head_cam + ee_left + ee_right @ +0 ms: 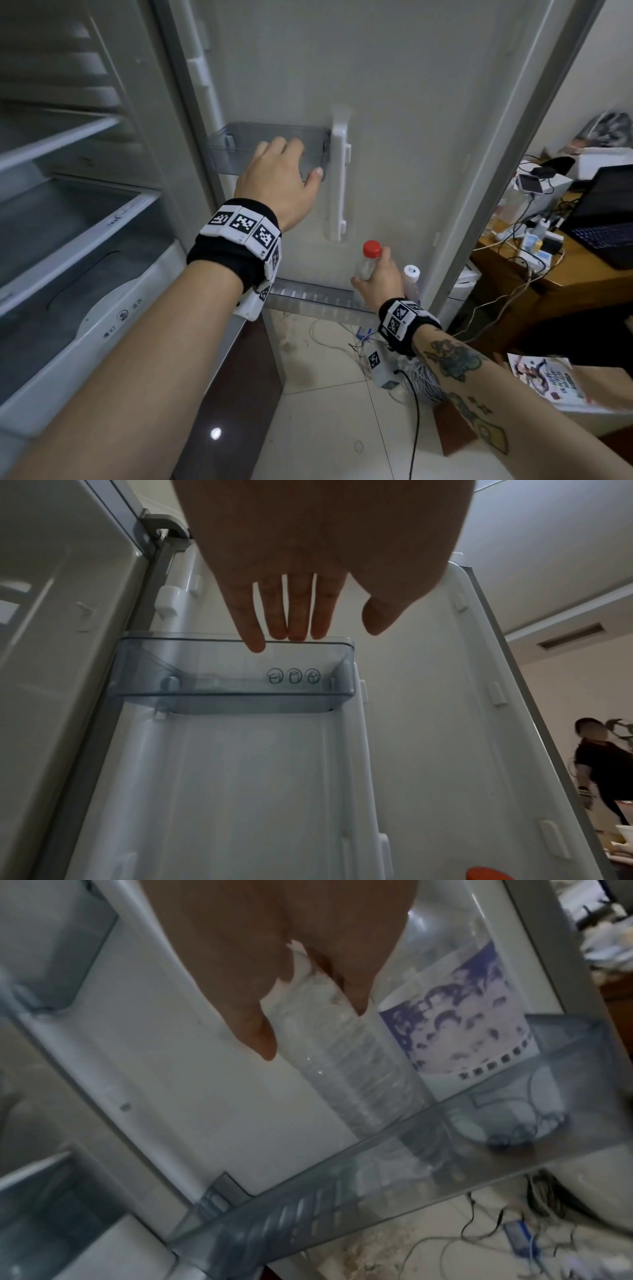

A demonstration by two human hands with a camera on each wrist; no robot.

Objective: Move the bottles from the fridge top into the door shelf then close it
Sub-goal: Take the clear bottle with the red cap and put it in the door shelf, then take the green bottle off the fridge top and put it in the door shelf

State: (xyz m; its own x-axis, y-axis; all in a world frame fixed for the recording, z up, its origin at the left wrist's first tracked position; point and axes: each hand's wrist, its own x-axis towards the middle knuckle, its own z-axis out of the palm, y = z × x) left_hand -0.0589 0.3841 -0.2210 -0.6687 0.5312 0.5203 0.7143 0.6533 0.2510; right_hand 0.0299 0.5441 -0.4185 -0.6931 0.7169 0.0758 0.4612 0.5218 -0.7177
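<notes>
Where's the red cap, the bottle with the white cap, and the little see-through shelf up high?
red cap (372,248), head view, its top
white-capped bottle (412,274), head view, the cap
upper door shelf (205,680), left wrist view, front wall

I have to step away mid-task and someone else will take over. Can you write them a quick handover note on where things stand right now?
Left hand: open, fingers straight, at the rim of the upper door bin; it holds nothing.
Right hand: grips the red-capped bottle, lowering it into the lower door shelf.
Done: the white-capped bottle with the purple label already stands in the lower shelf, at its outer end.
Left: seat the red-capped bottle beside it, let go, then close the fridge door. The fridge top is out of view, so check it for more bottles.
</notes>
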